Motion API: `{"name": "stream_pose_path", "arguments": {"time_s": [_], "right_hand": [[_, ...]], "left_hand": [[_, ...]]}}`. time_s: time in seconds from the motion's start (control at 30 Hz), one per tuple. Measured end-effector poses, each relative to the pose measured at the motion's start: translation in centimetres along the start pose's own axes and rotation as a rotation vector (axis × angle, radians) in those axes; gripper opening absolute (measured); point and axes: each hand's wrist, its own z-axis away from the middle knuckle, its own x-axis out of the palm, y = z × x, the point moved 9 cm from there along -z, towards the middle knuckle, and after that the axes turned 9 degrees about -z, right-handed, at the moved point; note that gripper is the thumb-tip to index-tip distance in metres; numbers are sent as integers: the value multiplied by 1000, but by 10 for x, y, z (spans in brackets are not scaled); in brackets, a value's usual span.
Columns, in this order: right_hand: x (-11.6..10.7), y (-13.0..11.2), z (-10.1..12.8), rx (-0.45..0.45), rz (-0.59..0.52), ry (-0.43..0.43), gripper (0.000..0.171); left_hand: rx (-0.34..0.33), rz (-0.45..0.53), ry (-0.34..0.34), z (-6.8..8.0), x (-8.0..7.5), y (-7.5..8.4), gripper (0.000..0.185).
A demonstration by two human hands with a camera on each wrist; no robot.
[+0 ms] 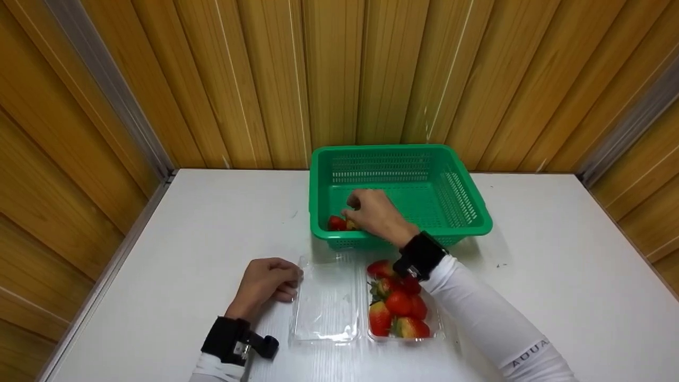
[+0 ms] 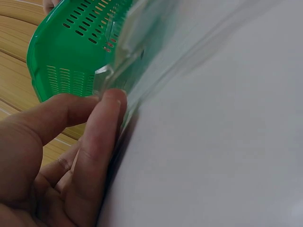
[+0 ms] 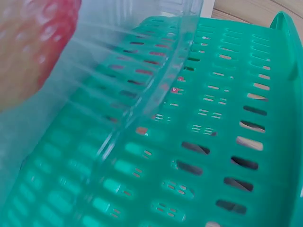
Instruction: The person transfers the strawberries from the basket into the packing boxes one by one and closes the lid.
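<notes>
A clear plastic clamshell box lies opened out on the table, its empty half (image 1: 326, 302) on the left. Thumb and forefinger of my left hand (image 1: 271, 281) pinch that half's left edge, seen close up in the left wrist view (image 2: 80, 137). In the other half, several strawberries (image 1: 399, 302) are piled up. My right hand (image 1: 377, 215) reaches into the green basket (image 1: 400, 232), over its near left corner. Just below its fingers lie a red strawberry (image 1: 336, 223) and a paler one (image 1: 351, 225). Whether the fingers hold one is hidden.
The basket stands behind the box on a white table (image 1: 238, 212), with slotted walls (image 3: 222, 113). Wood-patterned panels (image 1: 334, 79) rise at the back and sides. My right forearm (image 1: 493, 318) passes over the right side of the filled half.
</notes>
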Motion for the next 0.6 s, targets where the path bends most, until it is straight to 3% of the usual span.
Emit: {"name": "stream_pose_path", "arguments": {"time_s": [0.6], "right_hand": [[1,16,-10,94,-4,-11,32]], "left_hand": [[14,3,-6,-3,3,-1,19]]}}
